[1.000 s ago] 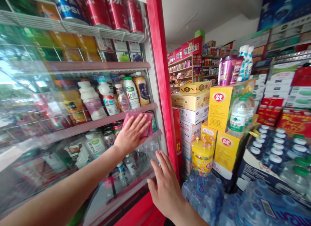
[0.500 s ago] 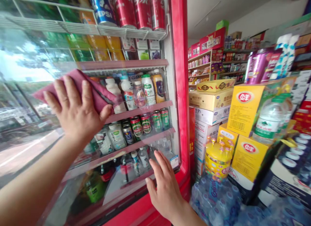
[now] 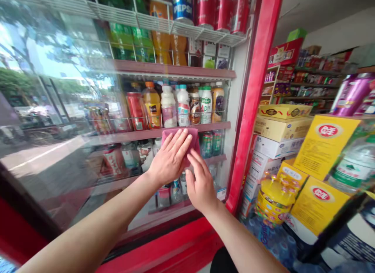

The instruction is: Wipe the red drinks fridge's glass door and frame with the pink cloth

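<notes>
A folded pink cloth (image 3: 191,138) lies against the glass door (image 3: 96,155) of a red-framed drinks fridge. Over it my left hand (image 3: 171,155) is spread nearly flat, holding it to the pane. My right hand (image 3: 202,183) is just to the right, fingers partly bent and apart, with its fingertips at the cloth's lower right edge. Whether those fingertips touch the cloth I cannot tell. Behind the glass, bottles (image 3: 183,106) and cans (image 3: 207,144) stand on shelves; the cloth and hands hide some of them.
The red door frame (image 3: 249,97) rises to the right of my hands. Beyond it are stacked cartons (image 3: 266,153), yellow boxes (image 3: 326,146), a yellow tub (image 3: 275,198) and wrapped water bottles (image 3: 275,239). Street and trees reflect in the glass at left.
My left hand has carried the cloth rightward and down across the glass. It is now beside my right hand, whose fingers reach the cloth's edge. The view has turned left.
</notes>
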A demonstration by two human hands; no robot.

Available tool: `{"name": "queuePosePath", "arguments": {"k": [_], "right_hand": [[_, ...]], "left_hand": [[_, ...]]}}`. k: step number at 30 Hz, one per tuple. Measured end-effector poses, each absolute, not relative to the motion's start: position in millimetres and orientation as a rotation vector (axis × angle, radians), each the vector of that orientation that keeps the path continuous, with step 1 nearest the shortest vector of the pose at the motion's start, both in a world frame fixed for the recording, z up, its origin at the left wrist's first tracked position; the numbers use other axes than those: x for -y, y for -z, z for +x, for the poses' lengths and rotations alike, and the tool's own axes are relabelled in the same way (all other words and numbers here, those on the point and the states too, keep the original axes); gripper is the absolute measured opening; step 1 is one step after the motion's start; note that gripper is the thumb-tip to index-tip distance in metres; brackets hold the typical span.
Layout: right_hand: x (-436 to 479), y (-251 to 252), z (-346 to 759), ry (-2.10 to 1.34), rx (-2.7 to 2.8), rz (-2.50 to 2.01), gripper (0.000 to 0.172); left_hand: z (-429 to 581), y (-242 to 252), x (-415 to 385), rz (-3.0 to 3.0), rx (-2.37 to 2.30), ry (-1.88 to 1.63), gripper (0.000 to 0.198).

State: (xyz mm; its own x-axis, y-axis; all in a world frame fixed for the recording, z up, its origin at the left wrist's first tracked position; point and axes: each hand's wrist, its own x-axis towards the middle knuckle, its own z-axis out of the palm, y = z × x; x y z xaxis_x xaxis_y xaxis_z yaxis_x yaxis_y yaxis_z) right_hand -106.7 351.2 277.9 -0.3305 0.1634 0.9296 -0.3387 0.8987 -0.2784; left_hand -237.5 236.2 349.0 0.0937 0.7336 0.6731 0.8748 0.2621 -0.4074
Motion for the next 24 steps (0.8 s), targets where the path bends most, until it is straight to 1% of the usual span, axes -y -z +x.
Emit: {"name": "queuePosePath", "arguments": {"k": [2,5,7,9,12,14,18,21,24], "right_hand": [[-349,-289,-136,-0.457,1.841,0.143,0.060],[-340,-294,-173,-0.299,1.873,0.118,0.067],[-331,-296,-191,-0.170,1.852,0.115,0.068],[-323,-300,-203,-0.032,1.797,0.160,0.065],[-307,-316,-221,0.175,1.738,0.311,0.056],[-289,-330,-235,0.236,1.743,0.409,0.054],[-230,-357,-261,0.229,1.883,0.627,0.060],[-181,-370,-270,0.351,1.981,0.792,0.065],[-155,-377,-270,0.467,2.048,0.864,0.068]], "left_hand": [[-245,-355,-228,-1.579,1.625,0.271,0.091],[-258,-362,-209,-1.662,1.555,0.272,0.089],[-263,-364,-187,-1.687,1.525,0.276,0.088],[-263,-362,-156,-1.646,1.532,0.369,0.086],[-252,-349,-100,-1.479,1.597,0.567,0.085],[-242,-335,-63,-1.329,1.660,0.652,0.085],[-222,-306,-6,-0.949,1.771,0.802,0.080],[-207,-294,18,-0.658,1.855,0.912,0.072],[-197,-291,30,-0.411,1.942,1.084,0.067]]}}
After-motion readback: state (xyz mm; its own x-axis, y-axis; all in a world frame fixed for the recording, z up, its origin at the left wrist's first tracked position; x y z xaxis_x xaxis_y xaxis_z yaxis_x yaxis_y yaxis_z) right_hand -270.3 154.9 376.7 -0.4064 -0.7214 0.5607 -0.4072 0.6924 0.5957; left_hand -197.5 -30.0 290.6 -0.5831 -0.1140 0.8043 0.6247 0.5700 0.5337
